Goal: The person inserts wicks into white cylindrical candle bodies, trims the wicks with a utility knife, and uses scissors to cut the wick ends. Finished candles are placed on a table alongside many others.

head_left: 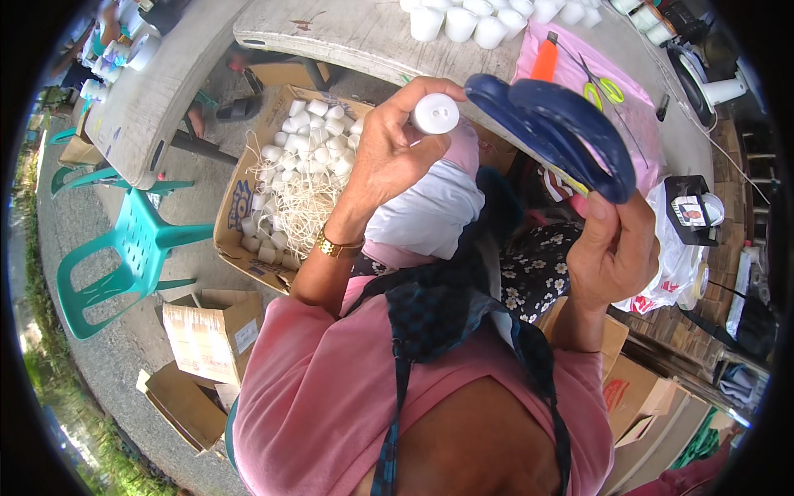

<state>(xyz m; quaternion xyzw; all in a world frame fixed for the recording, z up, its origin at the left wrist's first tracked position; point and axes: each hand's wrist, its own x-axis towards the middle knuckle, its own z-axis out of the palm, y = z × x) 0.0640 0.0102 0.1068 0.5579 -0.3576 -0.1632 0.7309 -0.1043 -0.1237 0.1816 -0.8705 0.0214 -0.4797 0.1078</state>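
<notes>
Between the thumb and fingers of my left hand (389, 149) is a short white cylinder (435, 114), like a small candle blank, its round end with small dark holes turned up. My right hand (616, 256) is closed on a dark blue looped handle (571, 124), which resembles that of large scissors; no blades show. The two held things are apart. Below my left forearm, an open cardboard box (227, 219) contains many similar white cylinders (310, 132) and a tangle of pale strings (306, 202). A whitish cloth (426, 211) lies over my lap.
On the table (347, 29) ahead are several white cups (459, 23) and a pink cloth (637, 132) bearing yellow-green scissors (602, 87) and an orange-handled tool (545, 59). A green plastic chair (132, 248) and cardboard boxes (207, 335) stand at left. A plastic bag (662, 281) is at right.
</notes>
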